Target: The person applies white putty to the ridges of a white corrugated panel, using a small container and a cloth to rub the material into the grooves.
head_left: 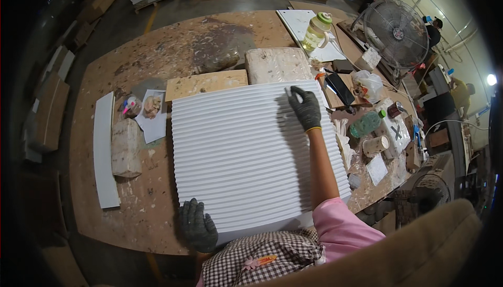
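White ribbed panel (246, 156), large and near square, flat in the middle of a worn plywood worktable (157, 56) stained with dried glue and paint. Right hand (305, 107) in a dark knit glove stretched to the panel's far edge, fingers pinched on a small pale piece (288, 92) against the ridges. Left hand (198, 226), gloved the same, spread flat over the near left corner, pressing it down. Pink sleeve and checked apron at the lower edge.

Left of the panel: a long white strip (104, 150), a pale stone-like block (126, 148), a sheet of paper with small bits on it. Beyond the far edge: a bare wood board (205, 83) and a plastic-wrapped block (276, 64). Further back, a clear jug with a green lid (317, 30) on a white sheet. Right side crowded: black flat tool, plastic bag, green roll, paper cup, scraps.

Round metal fan (395, 33) at the table's far right corner. Concrete workshop floor behind, pallets stacked with material, bright lamps to the right, other people at work in the distance.
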### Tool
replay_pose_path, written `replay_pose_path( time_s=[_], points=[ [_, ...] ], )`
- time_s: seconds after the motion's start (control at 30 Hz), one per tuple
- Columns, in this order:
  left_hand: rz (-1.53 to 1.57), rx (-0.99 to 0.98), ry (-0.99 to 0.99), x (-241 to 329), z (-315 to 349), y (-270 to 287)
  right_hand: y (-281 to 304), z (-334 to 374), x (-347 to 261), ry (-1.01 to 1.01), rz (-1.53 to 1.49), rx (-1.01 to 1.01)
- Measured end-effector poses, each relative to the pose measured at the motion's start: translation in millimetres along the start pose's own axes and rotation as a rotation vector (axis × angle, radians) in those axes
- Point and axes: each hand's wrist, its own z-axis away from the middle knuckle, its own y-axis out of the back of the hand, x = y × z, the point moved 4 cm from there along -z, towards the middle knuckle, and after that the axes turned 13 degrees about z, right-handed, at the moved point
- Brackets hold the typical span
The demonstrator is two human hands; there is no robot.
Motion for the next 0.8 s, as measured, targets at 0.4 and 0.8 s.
replay_pose_path(
  time_s=[0.4,0.8],
  points=[
    [0.013,0.034,-0.015,-3,4,-3,34,-10,48,0.0,0.559,0.112],
    [-0.009,0.009,-0.025,-6,8,-5,-4,-6,-25,0.307,0.32,-0.103]
  ],
)
